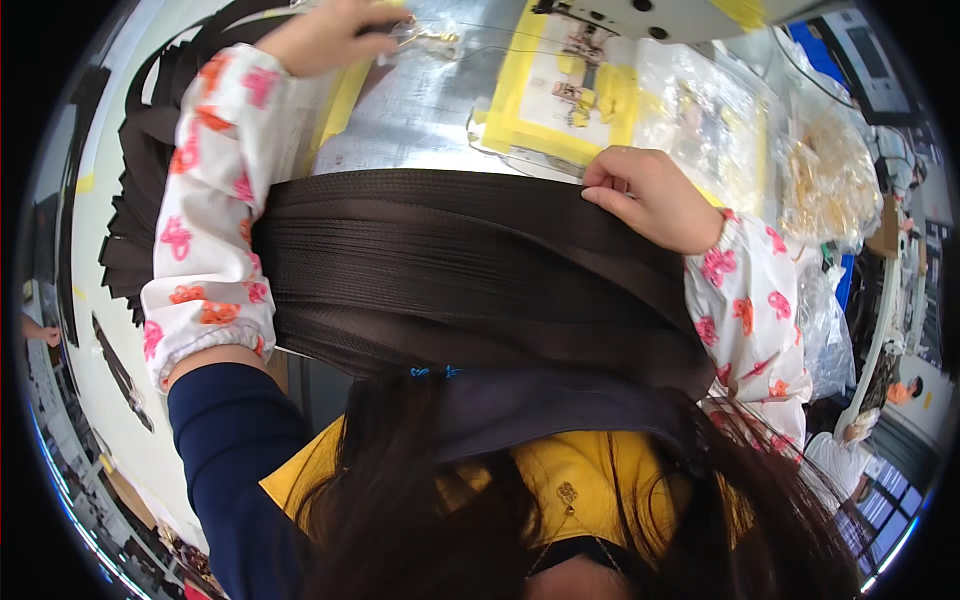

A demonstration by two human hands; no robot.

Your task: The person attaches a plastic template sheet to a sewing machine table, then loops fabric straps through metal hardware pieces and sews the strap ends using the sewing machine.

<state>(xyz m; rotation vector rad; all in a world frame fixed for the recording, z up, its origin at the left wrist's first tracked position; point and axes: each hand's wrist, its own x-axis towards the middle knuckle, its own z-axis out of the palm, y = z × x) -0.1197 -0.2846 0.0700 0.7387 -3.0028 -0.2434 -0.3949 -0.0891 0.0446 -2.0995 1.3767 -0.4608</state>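
Observation:
A long piece of dark brown pleated fabric [450, 255] lies across the near edge of the work surface and over my lap. At its far right edge my right hand [655, 200] is closed, pinching the fabric between thumb and fingers. My left hand [335, 38] reaches to the far left, slightly blurred, with thumb and fingers apart. Just right of those fingertips is a small gold-coloured metal item [432, 40], too smeared to name. More pleated fabric [140, 190] hangs in folds beyond my left sleeve.
A shiny metal plate [405, 125] lies beyond the fabric. Yellow tape [510, 75] frames a machine bed with metal parts [578, 75], under a pale machine head [665, 15]. Clear plastic bags [825, 165] are at the right. Other people are in the background.

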